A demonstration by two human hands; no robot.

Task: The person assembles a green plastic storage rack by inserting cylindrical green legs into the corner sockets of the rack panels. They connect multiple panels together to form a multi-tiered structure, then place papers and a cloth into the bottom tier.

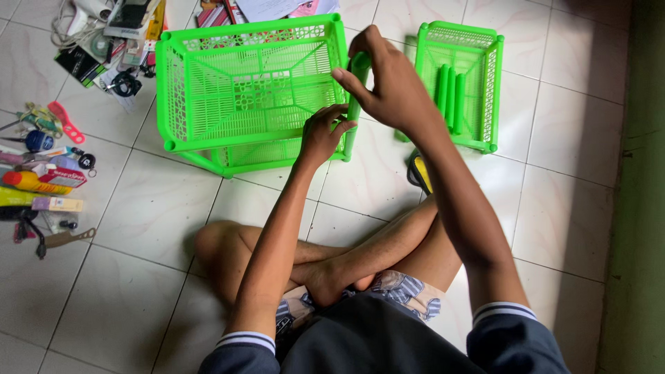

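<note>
Head view: person sits cross-legged on tiled floor (554, 104), assembling a green plastic rack.
Right hand (388, 86): grip clamped round top of green post (357, 90), at the near right corner of the large basket.
Left hand (322, 135): grip closed lower on the same post, by the basket rim.
Large basket (242, 90): on the floor ahead of the knees, stacked over a lower tier, posts at the corners.
Small basket (460, 83): to the right, apart, loose green tubes (450, 97) lying inside.
Clutter (48, 166): bottles, comb, tools well left; not involved.
Step tip: likely seating the post in the corner socket; keep it upright, steady the rim low, push straight down, no twisting.
Risk: tilted post could jam or flex the thin plastic corner.
</note>
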